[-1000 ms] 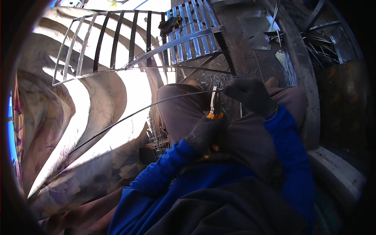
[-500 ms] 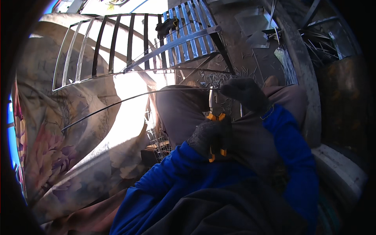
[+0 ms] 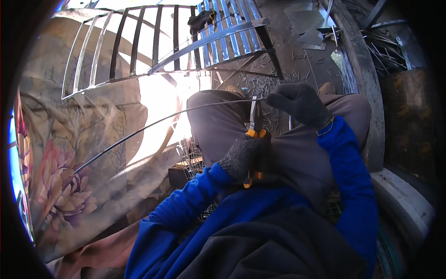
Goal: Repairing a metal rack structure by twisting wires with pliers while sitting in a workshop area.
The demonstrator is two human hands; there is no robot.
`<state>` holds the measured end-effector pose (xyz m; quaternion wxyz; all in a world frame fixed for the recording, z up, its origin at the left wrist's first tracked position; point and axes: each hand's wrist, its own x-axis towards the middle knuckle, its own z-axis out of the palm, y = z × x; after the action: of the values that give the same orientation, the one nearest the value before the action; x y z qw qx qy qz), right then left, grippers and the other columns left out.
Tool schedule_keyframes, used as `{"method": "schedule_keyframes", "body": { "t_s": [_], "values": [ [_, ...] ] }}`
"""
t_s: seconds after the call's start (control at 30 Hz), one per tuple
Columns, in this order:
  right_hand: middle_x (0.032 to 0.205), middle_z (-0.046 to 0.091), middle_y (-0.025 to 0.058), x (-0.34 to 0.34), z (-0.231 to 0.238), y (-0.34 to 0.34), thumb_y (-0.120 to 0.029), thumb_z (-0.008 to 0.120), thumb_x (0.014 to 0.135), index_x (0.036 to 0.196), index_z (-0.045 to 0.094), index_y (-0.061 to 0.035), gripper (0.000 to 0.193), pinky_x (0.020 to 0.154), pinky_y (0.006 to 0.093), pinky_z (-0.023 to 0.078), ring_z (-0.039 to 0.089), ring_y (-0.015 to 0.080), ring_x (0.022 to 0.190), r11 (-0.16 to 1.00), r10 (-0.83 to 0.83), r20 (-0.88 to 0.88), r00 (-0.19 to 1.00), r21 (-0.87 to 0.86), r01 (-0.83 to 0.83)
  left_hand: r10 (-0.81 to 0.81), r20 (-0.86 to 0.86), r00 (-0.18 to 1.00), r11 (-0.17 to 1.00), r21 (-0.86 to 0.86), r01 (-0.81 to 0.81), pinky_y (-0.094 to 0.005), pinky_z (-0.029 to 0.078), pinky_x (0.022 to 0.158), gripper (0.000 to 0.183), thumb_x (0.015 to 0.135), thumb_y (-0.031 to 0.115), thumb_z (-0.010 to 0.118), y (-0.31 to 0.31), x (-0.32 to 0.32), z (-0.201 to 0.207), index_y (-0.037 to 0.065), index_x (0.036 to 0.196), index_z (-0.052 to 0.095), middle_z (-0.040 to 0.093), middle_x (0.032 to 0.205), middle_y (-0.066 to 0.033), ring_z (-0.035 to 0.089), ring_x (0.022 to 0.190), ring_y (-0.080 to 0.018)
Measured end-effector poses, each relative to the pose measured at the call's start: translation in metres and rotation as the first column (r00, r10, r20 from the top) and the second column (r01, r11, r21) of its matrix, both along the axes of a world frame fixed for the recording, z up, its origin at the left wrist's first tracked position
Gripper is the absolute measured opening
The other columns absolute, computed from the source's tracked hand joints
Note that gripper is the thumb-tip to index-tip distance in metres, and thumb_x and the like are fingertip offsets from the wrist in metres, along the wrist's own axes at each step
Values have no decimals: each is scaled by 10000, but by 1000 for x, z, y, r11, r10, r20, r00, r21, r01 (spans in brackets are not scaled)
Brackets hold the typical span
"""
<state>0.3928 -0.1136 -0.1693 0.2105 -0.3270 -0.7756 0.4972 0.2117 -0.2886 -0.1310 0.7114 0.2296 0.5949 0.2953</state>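
Note:
My gloved left hand [image 3: 246, 156] is wrapped round the yellow handles of a pair of pliers [image 3: 254, 132], held upright between my knees. The metal jaws point away from me and meet a long thin rod [image 3: 153, 123] close to its right end. My gloved right hand [image 3: 299, 104] pinches that end between thumb and fingers, just right of the jaws. From there the rod runs left over my thigh and bows downward to a free tip above the flowered cloth. Whether the jaws are closed on the rod I cannot tell.
A slatted metal frame [image 3: 155, 42] stands ahead, with a dark glove-like item [image 3: 202, 21] on it. Many short metal pieces [image 3: 278, 83] litter the floor beyond my knees. A bundle of thin rods [image 3: 344, 69] lies at the right by a concrete ledge [image 3: 364, 79]. Flowered cloth [image 3: 107, 153] hangs at left.
The rod's free left end now sits lower in view, and its near end slightly higher. Both hands keep their grip. The view has shifted a little, with the slatted frame higher up.

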Motion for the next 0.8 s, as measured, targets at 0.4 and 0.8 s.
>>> {"method": "schedule_keyframes", "body": {
  "t_s": [0.4,0.8],
  "values": [
    [797,733,53,-10,-5,-3,-317,660,1039,913,741,2,353,662,290,552,683,107,732,891,10,-413,911,-410,-196,340,836,431,927,-220,-304,-412,520,674,131,876,117,648,7,42,11,82,928,533,544,801,-68,580,668,-235],
    [910,720,89,-9,2,8,-292,720,987,1049,747,-29,272,768,332,539,664,117,843,998,-40,-1,999,-44,40,275,511,814,960,-104,-259,-476,566,980,542,928,96,620,29,-16,-4,46,1454,499,661,1261,-203,671,1131,-353]
  ]
}}
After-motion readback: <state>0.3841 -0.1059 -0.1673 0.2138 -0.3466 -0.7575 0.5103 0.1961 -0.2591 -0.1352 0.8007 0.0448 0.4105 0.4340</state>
